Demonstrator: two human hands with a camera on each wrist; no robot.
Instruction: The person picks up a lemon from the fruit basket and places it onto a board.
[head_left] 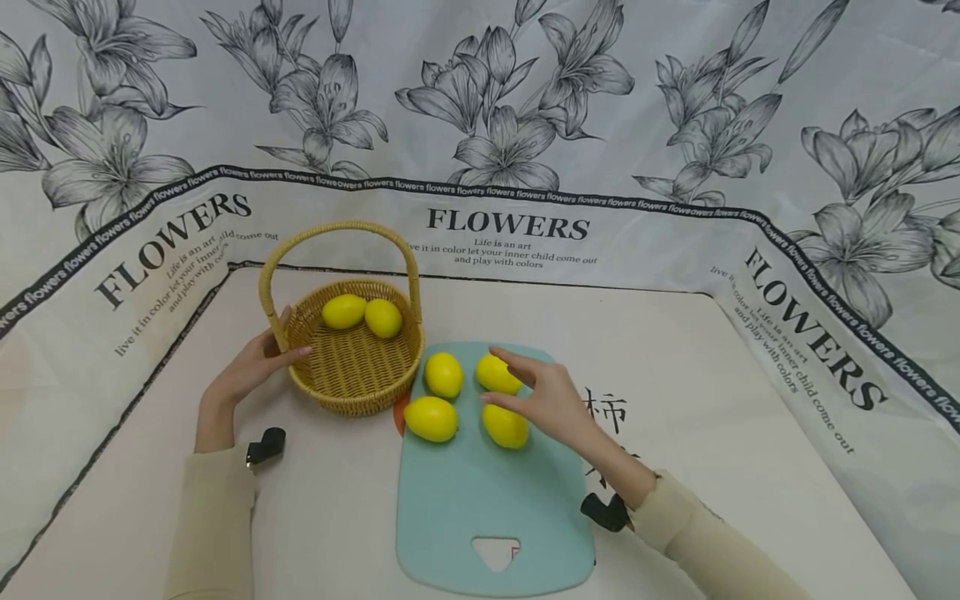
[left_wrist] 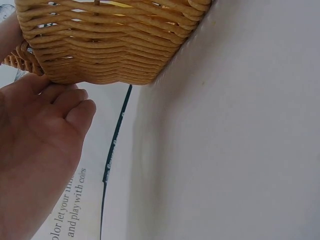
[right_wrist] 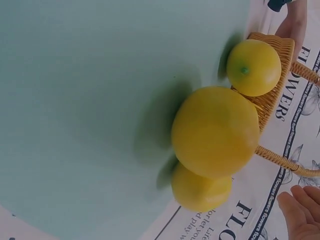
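My left hand holds the side of a round wicker basket, thumb over the rim and fingers against the outer wall. In the left wrist view, its fingers curl against the woven side. Two yellow lemons lie inside the basket, towards the back. Several more lemons rest on a pale blue-green cutting board. Over the board's right side hovers my right hand, thumb and fingers spread apart with nothing between them. It partly covers the two right-hand lemons; the right wrist view shows lemons beside the fingers.
The basket's tall arched handle stands upright. A white cloth with black lettering covers the table and rises behind as a flower-printed backdrop. Near its front edge the board has a cut-out hole. Black printed characters show right of the board.
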